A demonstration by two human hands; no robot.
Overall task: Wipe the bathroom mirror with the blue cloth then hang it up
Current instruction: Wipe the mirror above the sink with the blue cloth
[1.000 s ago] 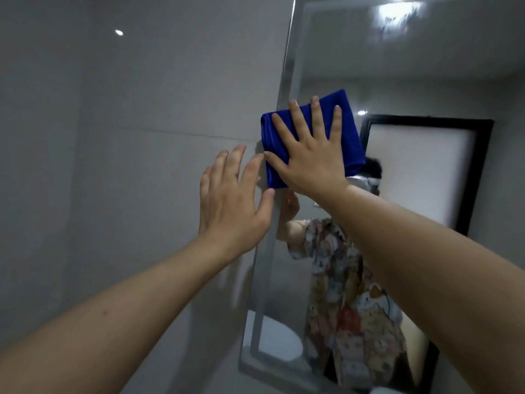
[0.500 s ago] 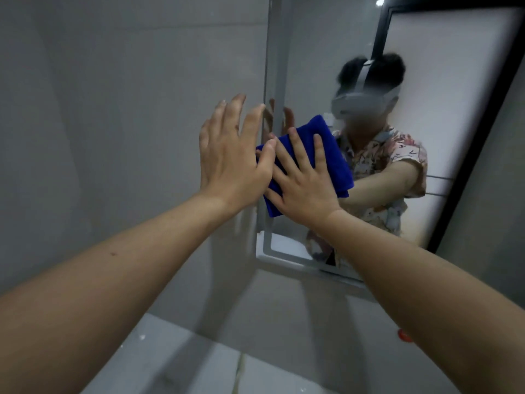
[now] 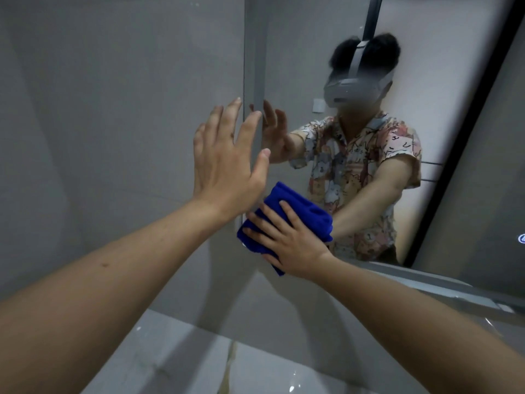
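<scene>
Cloth wipe at the mirror's lower left corner.
Right hand (image 3: 289,245) lies flat, fingers spread, pressing the folded blue cloth (image 3: 287,220) against the bathroom mirror (image 3: 454,137) near its lower left corner, just above the bottom edge. Left hand (image 3: 227,166) is open, fingers extended, empty, palm toward the grey tiled wall (image 3: 113,109) at the mirror's left edge; contact unclear. Reflection shows a patterned shirt (image 3: 355,166).

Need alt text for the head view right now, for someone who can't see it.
The right hand presses a folded blue cloth flat against the lower left corner of the bathroom mirror. The left hand rests open, fingers spread, at the mirror's left edge by the grey tiled wall.
</scene>
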